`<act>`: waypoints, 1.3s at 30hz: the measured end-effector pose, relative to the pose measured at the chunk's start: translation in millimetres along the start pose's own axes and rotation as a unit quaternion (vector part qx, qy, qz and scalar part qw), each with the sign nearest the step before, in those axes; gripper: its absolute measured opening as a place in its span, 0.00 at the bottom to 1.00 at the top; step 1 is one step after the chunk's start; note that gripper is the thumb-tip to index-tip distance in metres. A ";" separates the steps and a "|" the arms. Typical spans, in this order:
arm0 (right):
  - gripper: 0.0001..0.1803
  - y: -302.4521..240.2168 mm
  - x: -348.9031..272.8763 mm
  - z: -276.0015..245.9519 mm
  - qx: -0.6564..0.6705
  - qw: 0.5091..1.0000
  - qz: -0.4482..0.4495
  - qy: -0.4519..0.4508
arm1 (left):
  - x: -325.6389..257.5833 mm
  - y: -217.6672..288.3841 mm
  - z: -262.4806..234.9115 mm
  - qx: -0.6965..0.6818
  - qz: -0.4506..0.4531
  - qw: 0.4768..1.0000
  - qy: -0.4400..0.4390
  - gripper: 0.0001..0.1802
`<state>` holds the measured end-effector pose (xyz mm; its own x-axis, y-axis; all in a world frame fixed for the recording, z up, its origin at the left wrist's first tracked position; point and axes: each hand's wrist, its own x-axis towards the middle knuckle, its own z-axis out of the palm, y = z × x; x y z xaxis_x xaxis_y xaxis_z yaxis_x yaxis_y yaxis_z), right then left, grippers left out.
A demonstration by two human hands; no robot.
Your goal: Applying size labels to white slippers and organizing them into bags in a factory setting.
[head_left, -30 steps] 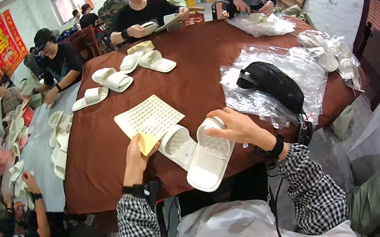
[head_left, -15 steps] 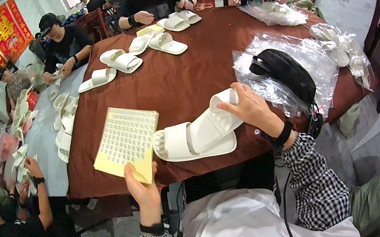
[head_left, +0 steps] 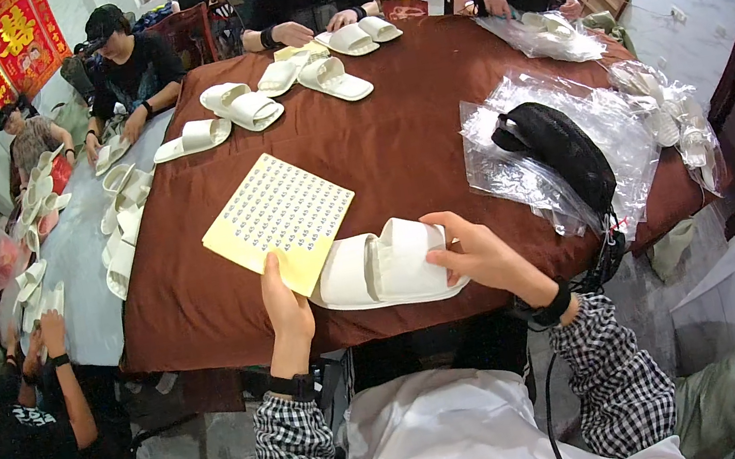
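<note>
My left hand (head_left: 287,310) grips a pad of yellow sticker sheets (head_left: 278,208) by its lower corner, the rows of small printed stickers facing up. Part of the pad overlaps the left end of a pair of white slippers (head_left: 348,277) on the brown cloth. At the right end of this pair, my right hand (head_left: 482,253) pinches the edge of a slipper's wide strap (head_left: 412,256) between thumb and fingers. The slippers lie close together, and the pad and my hand partly hide them.
Clear plastic bags (head_left: 512,155) and a black mesh pouch (head_left: 561,154) lie on the right of the brown-covered table (head_left: 411,143). More white slippers (head_left: 243,106) sit at the far side. Several people work around this table and the grey table (head_left: 88,289) on the left.
My left hand has moved the pad up and rightward, turning it over the slippers' left end. The slipper in my right hand, tilted up before, now lies lower and flatter.
</note>
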<state>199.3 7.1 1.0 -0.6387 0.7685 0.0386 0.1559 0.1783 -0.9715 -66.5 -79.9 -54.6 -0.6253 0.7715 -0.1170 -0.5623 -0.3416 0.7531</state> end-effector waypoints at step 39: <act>0.19 -9.3 -14.2 -23.7 0.192 0.981 0.032 -0.022 | -81.0 8.1 47.9 0.256 -0.021 0.944 -0.206 0.23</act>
<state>224.7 9.1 15.0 -0.6703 0.7416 -0.0264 -0.0936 -0.1198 -0.9884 5.5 -119.5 -8.0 -0.2856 0.9579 0.0291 -0.1806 -0.0836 0.9800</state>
